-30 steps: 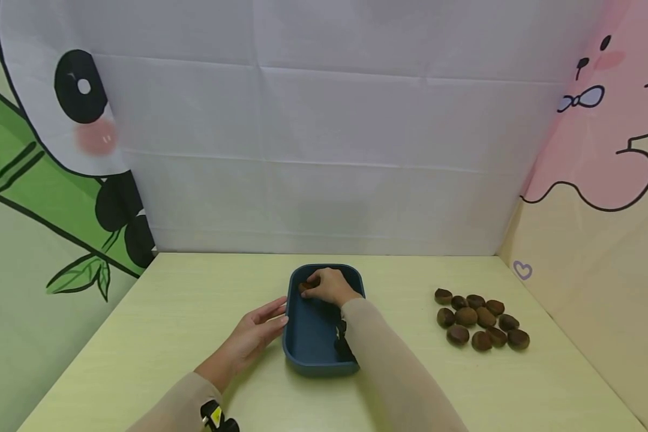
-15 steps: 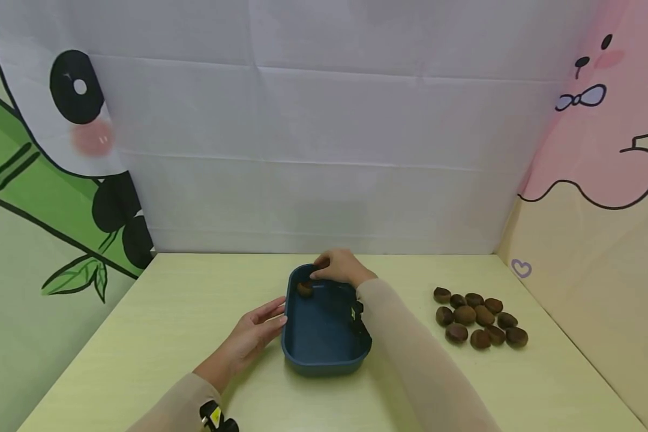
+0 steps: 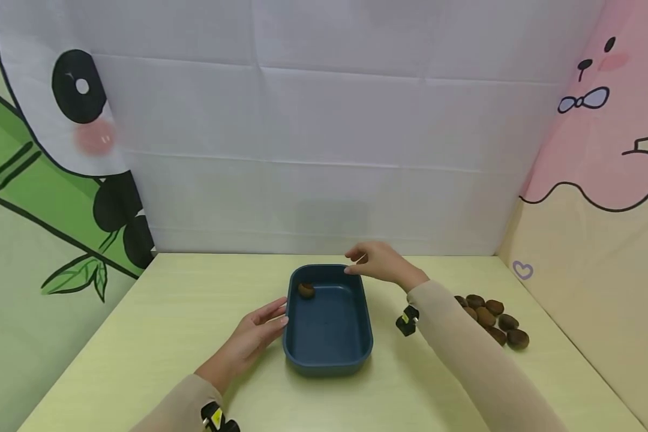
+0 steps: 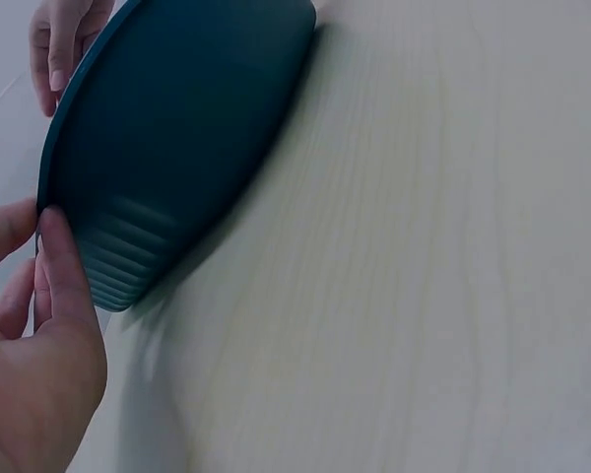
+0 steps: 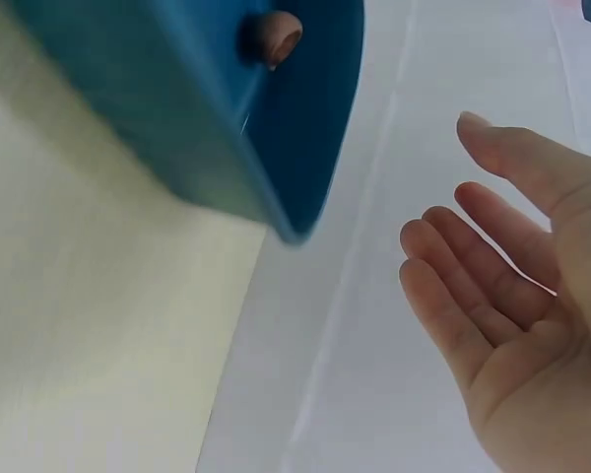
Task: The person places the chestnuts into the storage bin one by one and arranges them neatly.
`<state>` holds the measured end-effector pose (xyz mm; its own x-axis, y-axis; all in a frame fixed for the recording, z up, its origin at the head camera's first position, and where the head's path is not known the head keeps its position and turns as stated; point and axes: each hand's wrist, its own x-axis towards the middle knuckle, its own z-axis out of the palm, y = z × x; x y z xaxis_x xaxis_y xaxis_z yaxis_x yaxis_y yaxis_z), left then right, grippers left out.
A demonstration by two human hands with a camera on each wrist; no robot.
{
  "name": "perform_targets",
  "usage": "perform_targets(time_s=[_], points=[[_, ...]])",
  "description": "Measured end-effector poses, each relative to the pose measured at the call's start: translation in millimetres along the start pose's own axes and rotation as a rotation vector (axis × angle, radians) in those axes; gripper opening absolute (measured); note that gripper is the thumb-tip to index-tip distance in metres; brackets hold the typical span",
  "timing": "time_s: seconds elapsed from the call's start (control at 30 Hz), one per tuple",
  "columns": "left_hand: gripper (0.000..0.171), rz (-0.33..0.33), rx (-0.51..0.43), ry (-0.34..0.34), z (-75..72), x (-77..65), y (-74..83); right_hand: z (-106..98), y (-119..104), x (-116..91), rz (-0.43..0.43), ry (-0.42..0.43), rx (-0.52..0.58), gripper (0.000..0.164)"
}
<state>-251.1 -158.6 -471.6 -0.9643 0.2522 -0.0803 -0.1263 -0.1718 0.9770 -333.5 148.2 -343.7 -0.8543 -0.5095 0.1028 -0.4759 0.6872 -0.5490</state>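
Note:
A dark blue rectangular tray (image 3: 329, 339) stands on the table with a single brown chestnut (image 3: 305, 291) lying near its back left corner. Against the tray's left wall rests my left hand (image 3: 248, 336), its fingers fairly straight; the left wrist view shows the fingertips (image 4: 54, 222) touching the side near the rim. Just beyond the tray's back right corner, my right hand (image 3: 383, 263) is raised with loosely bent fingers and holds nothing. In the right wrist view its palm (image 5: 532, 374) is bare and apart from the tray.
Several chestnuts (image 3: 486, 317) lie grouped on the right side of the pale table (image 3: 205, 294), partly hidden behind my right sleeve (image 3: 475, 354). A white cloth backdrop (image 3: 324, 180) rises along the table's back edge, with printed panels at both sides.
My right hand has let go of the chestnut inside the tray, then risen and moved right, out past the tray's back corner. The left hand stays at the tray's side.

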Motion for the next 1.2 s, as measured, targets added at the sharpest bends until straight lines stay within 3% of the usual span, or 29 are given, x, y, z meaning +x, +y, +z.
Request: perform_targets(time_s=[0.27, 0.5, 0.7, 0.93, 1.2], points=[[0.064, -0.005, 0.001, 0.004, 1.5, -1.6, 0.8, -20.1, 31.9, -44.5, -0.007, 0.051, -0.013, 0.039], [0.064, -0.003, 0.004, -0.004, 2.2, -2.6, 1.1, -35.7, 68.8, -98.4, 0.075, 0.099, -0.003, 0.037], [0.063, 0.002, 0.000, -0.011, 1.4, -3.1, 2.7, -32.0, 103.6, -141.3, 0.141, 0.111, -0.014, 0.038], [0.063, -0.010, -0.008, 0.008, 0.8, -3.1, 1.8, -22.3, 129.9, -159.9, 0.175, 0.084, -0.005, 0.044], [0.062, -0.006, -0.013, -0.008, 0.8, -3.3, 2.3, -15.6, 142.1, -159.3, 0.156, 0.050, -0.015, 0.047]])
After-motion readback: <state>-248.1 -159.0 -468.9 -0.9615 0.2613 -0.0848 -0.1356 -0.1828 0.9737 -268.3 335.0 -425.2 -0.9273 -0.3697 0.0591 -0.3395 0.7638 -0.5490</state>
